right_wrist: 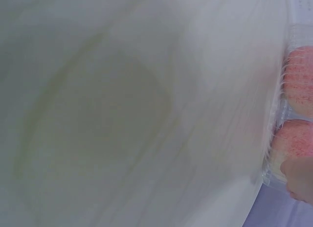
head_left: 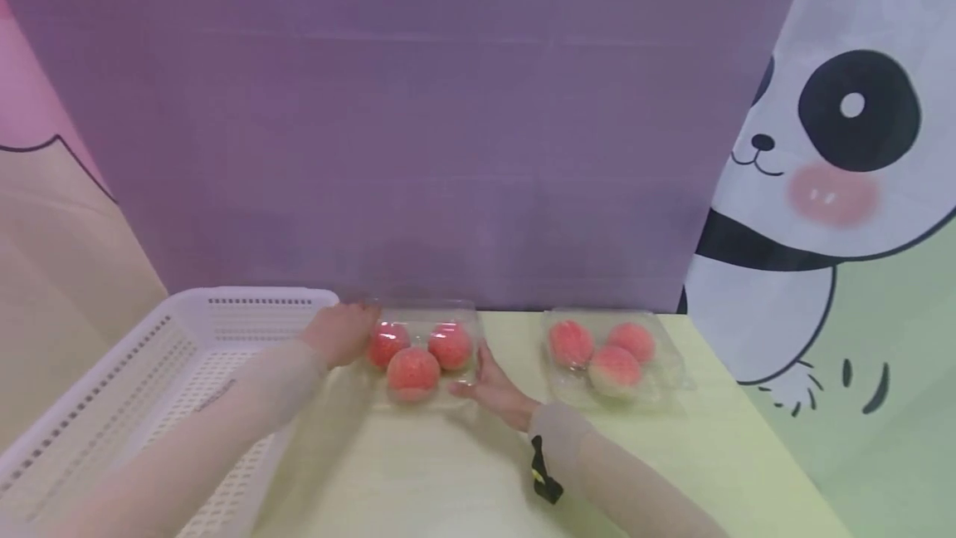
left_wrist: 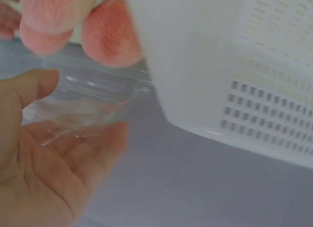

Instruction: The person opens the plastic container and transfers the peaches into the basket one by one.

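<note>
A clear plastic box [head_left: 426, 314] with three pink peaches [head_left: 413, 372] stands near the back of the table, between both hands. My left hand [head_left: 345, 332] grips its left rear corner. In the left wrist view, thin clear plastic [left_wrist: 93, 85] lies between the left hand's thumb and fingers. At the box's right side, my right hand [head_left: 500, 393] holds the edge, thumb towards the front and fingers along the side. Only part of a hand [right_wrist: 299, 178] shows in the right wrist view, beside a peach [right_wrist: 299, 80] in the box.
A white slatted basket [head_left: 168, 318] takes up the table's left side, under the left forearm. To the right lies a second clear box [head_left: 665, 372] with three peaches [head_left: 616, 370]. Behind the pale yellow table [head_left: 388, 471] hangs a purple cloth [head_left: 418, 148].
</note>
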Tool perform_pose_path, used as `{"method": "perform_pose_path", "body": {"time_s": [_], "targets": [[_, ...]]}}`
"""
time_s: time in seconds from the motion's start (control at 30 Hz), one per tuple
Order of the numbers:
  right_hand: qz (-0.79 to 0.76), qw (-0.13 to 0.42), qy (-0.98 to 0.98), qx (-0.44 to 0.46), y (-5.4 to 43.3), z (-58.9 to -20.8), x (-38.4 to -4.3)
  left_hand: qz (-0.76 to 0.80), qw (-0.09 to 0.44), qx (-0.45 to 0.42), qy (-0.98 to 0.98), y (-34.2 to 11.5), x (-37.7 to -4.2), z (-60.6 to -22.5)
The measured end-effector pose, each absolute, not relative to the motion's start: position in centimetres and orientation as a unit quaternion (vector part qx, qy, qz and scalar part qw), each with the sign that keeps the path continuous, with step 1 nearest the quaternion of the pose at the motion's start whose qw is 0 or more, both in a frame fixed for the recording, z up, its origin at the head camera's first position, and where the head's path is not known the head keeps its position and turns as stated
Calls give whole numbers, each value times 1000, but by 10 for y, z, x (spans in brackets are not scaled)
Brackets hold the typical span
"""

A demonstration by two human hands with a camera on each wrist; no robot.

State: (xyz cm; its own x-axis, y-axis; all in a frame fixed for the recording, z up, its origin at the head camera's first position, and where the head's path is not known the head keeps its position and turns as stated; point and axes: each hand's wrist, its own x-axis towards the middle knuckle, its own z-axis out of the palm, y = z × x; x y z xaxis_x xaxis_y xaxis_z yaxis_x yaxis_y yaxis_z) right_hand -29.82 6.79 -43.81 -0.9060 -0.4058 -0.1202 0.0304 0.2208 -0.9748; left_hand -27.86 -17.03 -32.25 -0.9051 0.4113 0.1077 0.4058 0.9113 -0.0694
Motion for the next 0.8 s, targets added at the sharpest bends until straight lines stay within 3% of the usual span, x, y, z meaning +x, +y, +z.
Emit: {"method": "perform_pose_path", "body": {"time_s": [0.43, 0.6, 0.8], "targets": [[-600, 180, 772, -110, 74, -440, -298, -82, 78, -271, -956, -187, -290, -322], [-595, 185, 775, -110, 75, -439, -296, -113, 38, -245, -962, -189, -296, -314], [-596, 183, 773, -114, 76, -440, -296, -210, 38, -187, -959, -194, -312, -306]]}}
